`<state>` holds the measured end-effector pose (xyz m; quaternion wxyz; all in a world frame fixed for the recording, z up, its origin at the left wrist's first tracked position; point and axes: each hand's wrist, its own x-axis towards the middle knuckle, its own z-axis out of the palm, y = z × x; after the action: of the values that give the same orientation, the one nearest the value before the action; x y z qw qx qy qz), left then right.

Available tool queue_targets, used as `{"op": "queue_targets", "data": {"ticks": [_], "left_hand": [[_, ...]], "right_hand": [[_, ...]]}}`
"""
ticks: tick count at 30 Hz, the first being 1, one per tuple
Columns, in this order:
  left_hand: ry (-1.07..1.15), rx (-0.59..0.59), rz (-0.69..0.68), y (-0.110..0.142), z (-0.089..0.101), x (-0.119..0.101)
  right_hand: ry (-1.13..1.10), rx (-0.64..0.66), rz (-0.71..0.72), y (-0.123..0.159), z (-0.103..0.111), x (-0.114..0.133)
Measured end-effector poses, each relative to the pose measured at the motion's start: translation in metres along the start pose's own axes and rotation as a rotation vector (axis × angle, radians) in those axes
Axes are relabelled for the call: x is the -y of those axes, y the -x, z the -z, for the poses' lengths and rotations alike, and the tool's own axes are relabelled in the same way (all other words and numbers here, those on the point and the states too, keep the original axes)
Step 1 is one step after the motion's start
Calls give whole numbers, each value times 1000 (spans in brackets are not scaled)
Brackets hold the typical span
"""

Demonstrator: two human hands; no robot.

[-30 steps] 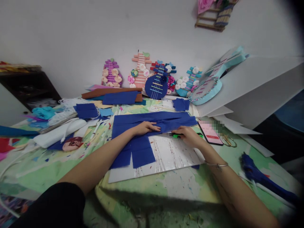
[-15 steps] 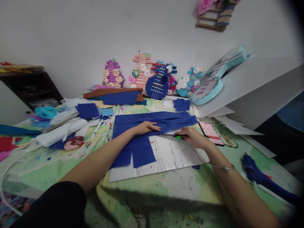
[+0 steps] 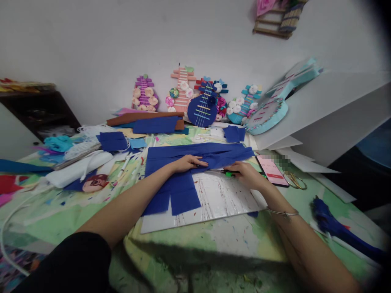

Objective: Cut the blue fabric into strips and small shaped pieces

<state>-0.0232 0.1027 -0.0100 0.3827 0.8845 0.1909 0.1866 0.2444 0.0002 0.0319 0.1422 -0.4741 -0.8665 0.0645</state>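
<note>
My left hand (image 3: 189,162) lies flat on a large blue piece of cloth (image 3: 185,189), its fingers stretched towards the right. The cloth has a slit at its lower edge and loose folds along the top. In my right hand (image 3: 246,175) is a green and black utility knife (image 3: 229,174). It points left, close to the cloth's edge, its blade hard to make out. Beneath the cloth is a white board (image 3: 229,199) scored with dark cut marks.
Behind stand several decorated toy lutes, one blue (image 3: 201,108). A phone (image 3: 273,170) and gold-handled scissors (image 3: 295,181) lie right of the board. A blue glue gun (image 3: 332,224) rests farther right. Cloth scraps (image 3: 113,141) and a white roll (image 3: 79,169) crowd the left.
The knife has drawn back slightly to the right, with less of its blade showing beside the cloth. My left hand stays in place on the cloth.
</note>
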Motion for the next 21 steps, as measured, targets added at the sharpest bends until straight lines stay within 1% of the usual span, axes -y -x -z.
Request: {"op": "queue_targets", "data": {"ticks": [5,12,16,21], "left_hand": [[6,7,-9,-1,0,1],[-2,5,-3,-1,0,1],[-8,3,3,-1,-1,0],[-14,20,5,0,0,-3]], "right_hand": [[5,2,-29,-3,-7,-1],[-14,-33,11,-7,-17,2],[-20,-26,19,-7,-17,5],[-50,-11,40,-6,-12,9]]}}
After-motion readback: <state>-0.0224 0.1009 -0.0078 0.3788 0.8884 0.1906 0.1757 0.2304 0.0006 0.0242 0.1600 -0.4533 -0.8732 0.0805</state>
